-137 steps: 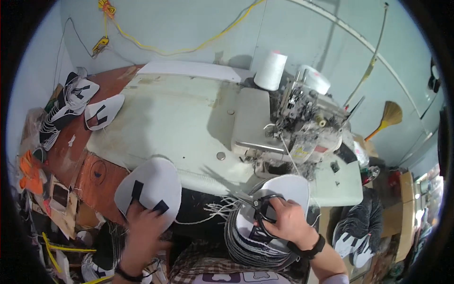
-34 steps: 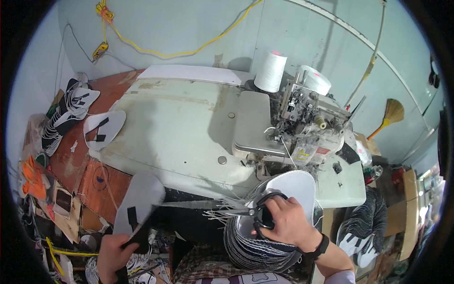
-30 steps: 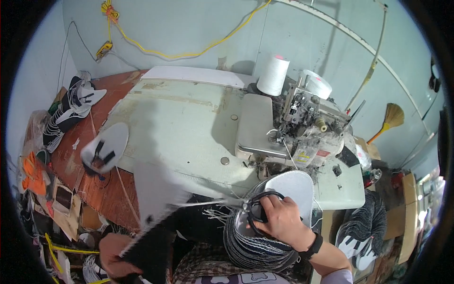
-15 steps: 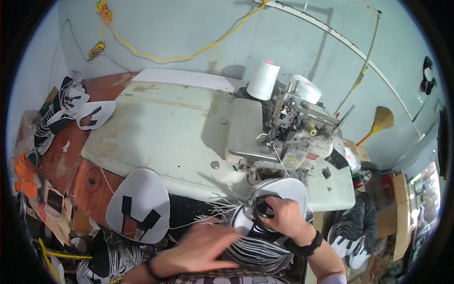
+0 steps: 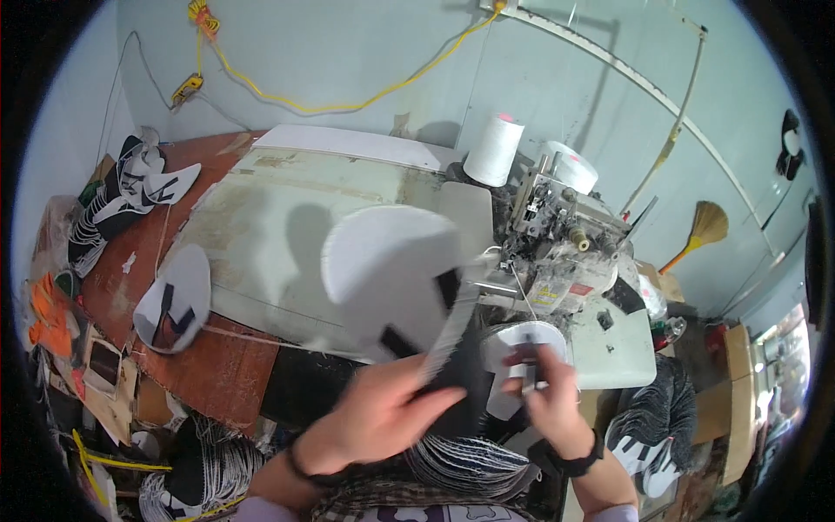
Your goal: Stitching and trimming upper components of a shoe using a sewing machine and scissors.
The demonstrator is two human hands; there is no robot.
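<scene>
My left hand (image 5: pixel 383 409) is closed on the lower edge of white oval fabric pieces (image 5: pixel 387 270) with short black strips. They are tilted up over the front of the table and smeared by motion. My right hand (image 5: pixel 552 396), to the right, is closed on small black scissors (image 5: pixel 528 370), blurred. Just behind it, another white rounded piece (image 5: pixel 548 335) lies in front of the sewing machine (image 5: pixel 565 244). A stack of layered pieces (image 5: pixel 474 465) with white edges rests below my hands, at my lap. One white piece with black strips (image 5: pixel 196 283) lies curled at the left table edge.
Two white thread cones (image 5: pixel 496 150) stand behind the machine. More white and black pieces (image 5: pixel 122 204) are heaped at the far left. Bundles of pieces hang at the lower left (image 5: pixel 204 470) and right (image 5: pixel 652 409). A thread runs down from the machine.
My left hand has lifted the white pieces up and left over the table. My right hand has moved slightly right with the scissors. The single piece at left has shifted farther left and back.
</scene>
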